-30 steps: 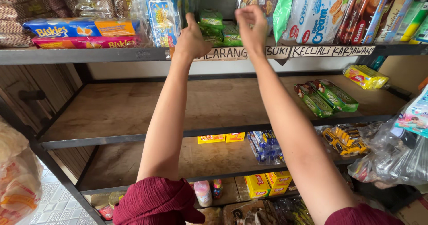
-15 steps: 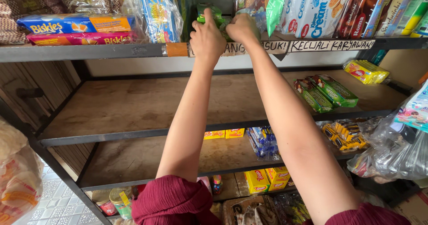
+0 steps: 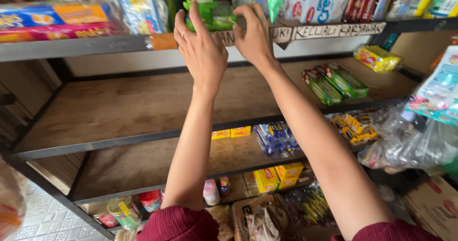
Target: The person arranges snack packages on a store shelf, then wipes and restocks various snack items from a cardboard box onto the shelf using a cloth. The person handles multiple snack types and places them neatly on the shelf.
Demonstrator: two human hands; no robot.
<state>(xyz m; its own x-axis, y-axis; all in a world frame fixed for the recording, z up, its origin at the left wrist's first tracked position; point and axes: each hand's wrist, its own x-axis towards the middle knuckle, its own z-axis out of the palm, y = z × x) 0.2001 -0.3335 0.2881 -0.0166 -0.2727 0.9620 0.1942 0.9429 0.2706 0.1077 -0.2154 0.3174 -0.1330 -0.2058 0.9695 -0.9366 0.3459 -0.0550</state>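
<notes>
1. Shop shelving of dark metal and bare wood fills the view, with the top shelf (image 3: 71, 45) crowded with packets and the wide middle shelf (image 3: 143, 107) below the hands mostly bare.
2. Both arms, in dark red sleeves (image 3: 181, 224), reach up to the top shelf's front edge.
3. Left hand (image 3: 202, 50) is raised with its back to the camera, fingers spread and curled against the green snack packets (image 3: 210, 12); whether it actually grips them cannot be told.
4. Right hand (image 3: 255, 36), just beside the left, has its fingers bent over the same green packets from the right; a firm hold cannot be confirmed.
5. Those green packets stand on the top shelf directly beyond the fingertips of both hands, between a blue-and-clear bag (image 3: 140, 7) left of the left hand and a white-and-blue biscuit pack (image 3: 315, 2) right of the right hand.
6. Well below and right of the right hand, green-and-red boxes (image 3: 336, 81) and a yellow pack (image 3: 377, 57) lie on the middle shelf.
</notes>
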